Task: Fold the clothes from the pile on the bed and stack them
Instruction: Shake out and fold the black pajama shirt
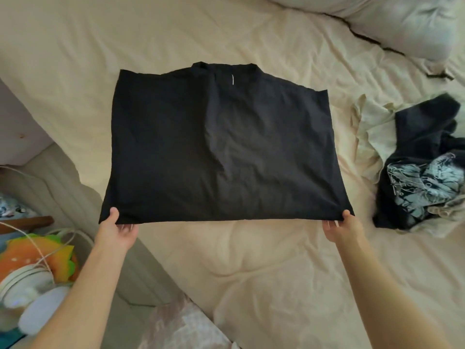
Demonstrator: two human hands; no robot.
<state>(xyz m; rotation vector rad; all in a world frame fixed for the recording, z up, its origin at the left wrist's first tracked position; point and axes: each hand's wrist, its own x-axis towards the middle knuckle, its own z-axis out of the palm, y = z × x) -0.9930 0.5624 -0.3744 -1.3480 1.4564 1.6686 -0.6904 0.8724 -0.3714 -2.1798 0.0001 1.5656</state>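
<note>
A black T-shirt (pixel 226 147) lies spread on the cream bed sheet (pixel 251 260), collar at the far end, both sides folded inward into a rectangle. My left hand (pixel 118 231) pinches its near left hem corner, thumb on top. At the near right hem corner my right hand (pixel 343 229) pinches the cloth the same way. The near hem is lifted slightly off the sheet. A pile of clothes (pixel 417 170) sits at the right: a dark garment with a white print, tangled with cream cloth.
A pale pillow (pixel 407 23) lies at the far right corner of the bed. Off the bed's left edge stand a white fan (pixel 30 293), an orange and green toy (pixel 45 250) and cords. The bed's left edge runs diagonally.
</note>
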